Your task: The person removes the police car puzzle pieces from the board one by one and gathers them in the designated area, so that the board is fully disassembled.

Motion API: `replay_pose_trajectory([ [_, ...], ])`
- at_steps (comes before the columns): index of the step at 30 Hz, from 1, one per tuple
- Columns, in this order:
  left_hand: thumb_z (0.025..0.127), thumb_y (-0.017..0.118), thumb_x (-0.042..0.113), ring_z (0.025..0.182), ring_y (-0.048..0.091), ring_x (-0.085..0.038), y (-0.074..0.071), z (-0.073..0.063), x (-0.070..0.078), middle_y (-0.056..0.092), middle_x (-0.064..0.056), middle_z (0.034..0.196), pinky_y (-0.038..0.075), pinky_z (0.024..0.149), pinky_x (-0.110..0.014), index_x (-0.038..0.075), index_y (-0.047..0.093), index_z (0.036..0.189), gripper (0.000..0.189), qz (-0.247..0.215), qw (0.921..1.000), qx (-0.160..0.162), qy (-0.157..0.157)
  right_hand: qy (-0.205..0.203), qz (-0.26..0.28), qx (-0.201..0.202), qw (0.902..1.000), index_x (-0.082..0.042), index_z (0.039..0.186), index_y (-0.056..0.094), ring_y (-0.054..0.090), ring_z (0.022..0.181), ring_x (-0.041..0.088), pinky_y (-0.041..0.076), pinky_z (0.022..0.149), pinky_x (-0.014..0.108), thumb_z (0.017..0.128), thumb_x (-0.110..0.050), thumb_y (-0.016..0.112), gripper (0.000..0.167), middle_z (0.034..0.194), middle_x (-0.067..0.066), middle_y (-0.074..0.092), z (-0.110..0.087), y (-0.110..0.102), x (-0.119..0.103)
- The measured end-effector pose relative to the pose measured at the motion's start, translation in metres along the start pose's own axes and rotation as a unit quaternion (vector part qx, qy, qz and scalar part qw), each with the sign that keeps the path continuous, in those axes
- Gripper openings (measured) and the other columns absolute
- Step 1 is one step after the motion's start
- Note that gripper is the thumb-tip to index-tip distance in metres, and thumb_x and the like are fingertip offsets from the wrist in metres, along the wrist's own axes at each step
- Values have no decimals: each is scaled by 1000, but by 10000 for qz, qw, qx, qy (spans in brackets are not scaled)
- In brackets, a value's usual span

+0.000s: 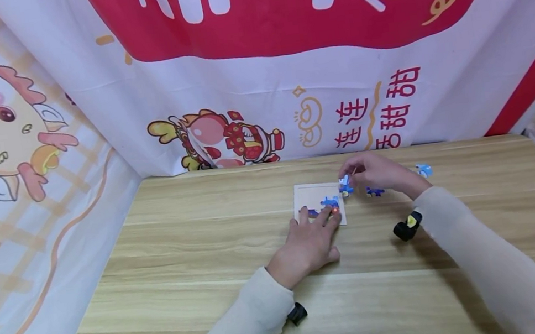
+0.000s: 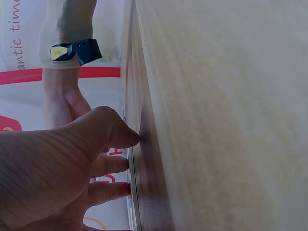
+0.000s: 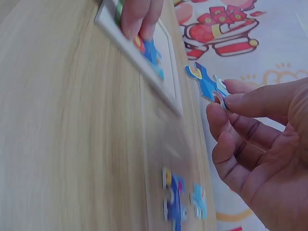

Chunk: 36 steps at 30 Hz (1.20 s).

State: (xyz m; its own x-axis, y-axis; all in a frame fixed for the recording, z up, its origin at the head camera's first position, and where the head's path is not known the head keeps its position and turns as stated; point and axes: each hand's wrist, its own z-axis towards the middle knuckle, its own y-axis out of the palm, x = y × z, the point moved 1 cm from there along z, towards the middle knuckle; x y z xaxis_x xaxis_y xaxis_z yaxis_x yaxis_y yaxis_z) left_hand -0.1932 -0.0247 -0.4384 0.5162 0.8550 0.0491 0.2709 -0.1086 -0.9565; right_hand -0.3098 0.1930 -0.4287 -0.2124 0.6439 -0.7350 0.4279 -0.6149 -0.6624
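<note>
A pale square puzzle board (image 1: 315, 191) lies flat on the table, with blue jigsaw pieces (image 1: 330, 202) in its lower part. My left hand (image 1: 307, 243) rests its outstretched fingertips on those pieces. In the left wrist view, the left thumb (image 2: 113, 130) reaches down to the tabletop beside the board. Just past the board's right edge, my right hand (image 1: 370, 171) pinches a blue jigsaw piece (image 3: 207, 84) between thumb and fingers. The right wrist view shows that piece raised above the table, its knobbed end pointing away from the hand.
Two more pieces lie loose on the wooden table (image 1: 184, 266) right of the board: a dark blue jigsaw piece (image 1: 374, 191) under the right hand and a light blue jigsaw piece (image 1: 424, 170) beyond the right wrist. A printed cloth (image 1: 248, 91) hangs along the table's back edge.
</note>
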Motion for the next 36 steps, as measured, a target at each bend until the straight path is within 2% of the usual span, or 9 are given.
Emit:
replay_pose_trajectory([
  [9, 98, 66, 47, 153, 32, -45, 0, -1, 0, 31, 1, 173, 42, 116, -62, 29, 36, 164, 75, -56, 10000, 16, 6, 185, -98, 93, 9997, -8, 120, 74, 64, 103, 26, 53, 85, 34, 99, -9, 63, 24, 117, 11, 73, -21, -19, 15],
  [15, 99, 65, 45, 153, 32, -46, 0, -1, 0, 31, 0, 173, 41, 117, -63, 28, 36, 165, 74, -98, 10000, 6, 1, 318, -34, 97, 9994, -5, 121, 73, 66, 107, 26, 54, 93, 37, 99, -4, 59, 26, 120, 14, 72, -32, -30, 31],
  [20, 99, 65, 44, 153, 32, -45, 0, -1, 0, 30, 0, 173, 41, 117, -63, 28, 36, 164, 74, -106, 9999, 9, 2, 363, -40, 120, 9993, -2, 122, 72, 66, 108, 28, 56, 94, 38, 98, -1, 59, 27, 123, 17, 71, -40, -38, 44],
  [28, 98, 66, 45, 152, 34, -46, 2, -1, 0, 32, -1, 172, 43, 115, -64, 27, 36, 164, 75, -76, 9999, 71, 36, 556, 37, 31, 9984, 3, 121, 72, 66, 97, 20, 58, 84, 28, 96, 5, 55, 30, 119, 19, 71, -48, -47, 59],
  [33, 97, 67, 45, 152, 34, -47, 3, -1, -1, 32, -1, 172, 43, 115, -64, 26, 36, 164, 76, -79, 9999, 85, 51, 788, 170, -123, 9967, 3, 119, 73, 65, 93, 18, 60, 80, 27, 97, 6, 55, 29, 123, 21, 70, -51, -49, 64],
  [36, 98, 66, 45, 153, 33, -48, 2, -1, 0, 31, -1, 173, 41, 116, -65, 26, 36, 164, 76, -114, 9999, 63, 47, 926, 224, -242, 9952, 2, 119, 74, 64, 92, 19, 60, 78, 29, 98, 5, 55, 28, 119, 19, 70, -51, -49, 64],
])
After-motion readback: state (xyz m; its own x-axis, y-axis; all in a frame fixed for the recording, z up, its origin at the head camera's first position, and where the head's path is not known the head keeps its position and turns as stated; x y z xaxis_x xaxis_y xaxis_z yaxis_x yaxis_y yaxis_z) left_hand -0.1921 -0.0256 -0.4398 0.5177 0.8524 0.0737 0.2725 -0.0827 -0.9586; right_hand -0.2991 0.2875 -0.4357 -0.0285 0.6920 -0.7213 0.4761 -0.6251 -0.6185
